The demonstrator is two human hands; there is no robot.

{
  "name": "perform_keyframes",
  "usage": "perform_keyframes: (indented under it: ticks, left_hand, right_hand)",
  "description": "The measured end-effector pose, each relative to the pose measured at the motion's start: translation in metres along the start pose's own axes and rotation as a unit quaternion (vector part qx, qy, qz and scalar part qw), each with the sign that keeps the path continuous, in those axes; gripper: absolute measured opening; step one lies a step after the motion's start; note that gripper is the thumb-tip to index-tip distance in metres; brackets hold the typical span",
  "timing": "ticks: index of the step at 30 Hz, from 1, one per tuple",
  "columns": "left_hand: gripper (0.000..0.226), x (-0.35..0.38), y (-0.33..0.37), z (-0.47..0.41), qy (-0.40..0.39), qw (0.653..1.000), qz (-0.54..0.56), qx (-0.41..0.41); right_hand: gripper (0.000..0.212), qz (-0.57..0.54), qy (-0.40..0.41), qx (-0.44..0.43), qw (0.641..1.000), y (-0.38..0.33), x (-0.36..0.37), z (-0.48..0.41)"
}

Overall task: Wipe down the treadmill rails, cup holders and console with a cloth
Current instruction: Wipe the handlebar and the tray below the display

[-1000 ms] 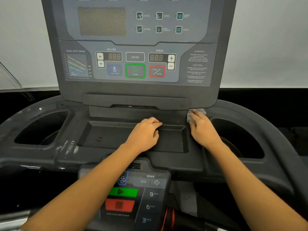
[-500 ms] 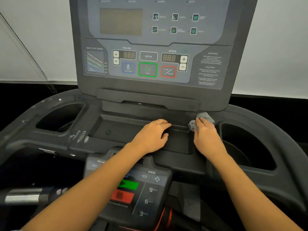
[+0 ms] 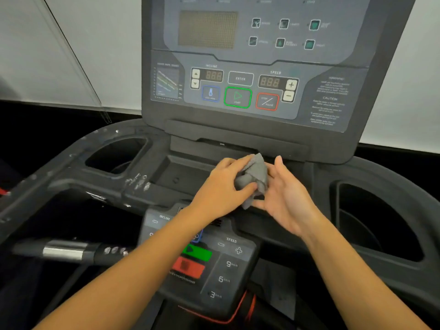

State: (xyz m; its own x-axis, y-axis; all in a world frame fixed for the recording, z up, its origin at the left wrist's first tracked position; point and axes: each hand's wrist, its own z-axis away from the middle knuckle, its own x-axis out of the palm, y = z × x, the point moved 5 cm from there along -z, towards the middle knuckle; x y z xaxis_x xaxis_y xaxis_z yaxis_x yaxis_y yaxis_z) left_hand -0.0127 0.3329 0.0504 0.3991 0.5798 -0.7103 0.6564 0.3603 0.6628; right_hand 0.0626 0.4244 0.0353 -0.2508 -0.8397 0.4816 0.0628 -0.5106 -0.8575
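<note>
Left hand pinches the grey cloth above the tray, right hand spread open, perhaps touching it.

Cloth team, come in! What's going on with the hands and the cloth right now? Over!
Left hand pinching the grey cloth. Right hand open, palm against it. Cloth bunched, lifted above the centre tray. Nothing in the way.

This looked like a gym or exercise room. A treadmill console with incline, speed, start and stop buttons filled the view, flanked by cup holders and a handrail, against plain white walls.
</note>
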Motion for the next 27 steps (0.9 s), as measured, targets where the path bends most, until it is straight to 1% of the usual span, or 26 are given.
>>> perform_keyframes:
  ticks: [1, 3, 5, 6, 8, 9, 10, 12, 13, 15, 17, 20, 24, 27]
  left_hand:
    - [0.059, -0.008, -0.005, 0.000, 0.017, 1.000, -0.007, 0.000]
    - [0.053, -0.022, -0.017, -0.001, 0.035, 0.999, -0.038, -0.005]
    - [0.050, -0.032, -0.033, -0.006, 0.048, 0.994, -0.095, -0.021]
    - [0.050, -0.036, -0.041, -0.010, 0.053, 0.989, -0.131, -0.029]
    - [0.052, -0.039, -0.057, -0.019, 0.040, 0.980, -0.195, -0.025]
    - [0.052, -0.037, -0.062, -0.025, 0.019, 0.975, -0.221, -0.010]
    - [0.052, -0.031, -0.066, -0.030, -0.009, 0.970, -0.245, 0.011]
    - [0.049, -0.012, -0.067, -0.038, -0.068, 0.957, -0.277, 0.060]
    - [0.048, -0.002, -0.066, -0.041, -0.093, 0.950, -0.286, 0.084]
    - [0.048, 0.015, -0.060, -0.045, -0.126, 0.941, -0.290, 0.124]
    - [0.045, 0.022, -0.057, -0.047, -0.130, 0.941, -0.275, 0.148]
    - [0.042, 0.015, -0.063, -0.046, -0.111, 0.947, -0.263, 0.145]
    - [0.041, -0.010, -0.088, -0.044, -0.088, 0.955, -0.263, 0.108]
    - [0.039, -0.033, -0.111, -0.044, -0.076, 0.959, -0.265, 0.066]
  right_hand:
    - [0.054, 0.035, -0.005, -0.003, 0.999, 0.002, 0.003, -0.005]
    - [0.052, 0.155, 0.010, -0.014, 0.988, 0.007, 0.006, -0.013]
    - [0.046, 0.283, 0.059, -0.042, 0.956, 0.009, 0.005, -0.022]
    - [0.040, 0.323, 0.091, -0.064, 0.940, 0.010, 0.003, -0.026]
    - [0.031, 0.367, 0.157, -0.111, 0.910, 0.008, -0.004, -0.032]
    - [0.028, 0.393, 0.190, -0.134, 0.890, 0.008, -0.009, -0.034]
    - [0.028, 0.430, 0.219, -0.156, 0.862, 0.007, -0.013, -0.036]
    - [0.027, 0.510, 0.257, -0.204, 0.795, 0.009, -0.020, -0.038]
    - [0.026, 0.541, 0.264, -0.226, 0.766, 0.011, -0.021, -0.038]
    - [0.025, 0.583, 0.262, -0.250, 0.727, 0.017, -0.023, -0.041]
    - [0.022, 0.608, 0.259, -0.246, 0.709, 0.023, -0.025, -0.043]
    - [0.023, 0.627, 0.263, -0.228, 0.697, 0.026, -0.026, -0.044]
    - [0.031, 0.639, 0.268, -0.182, 0.698, 0.027, -0.027, -0.047]
    - [0.032, 0.663, 0.267, -0.181, 0.675, 0.028, -0.023, -0.047]
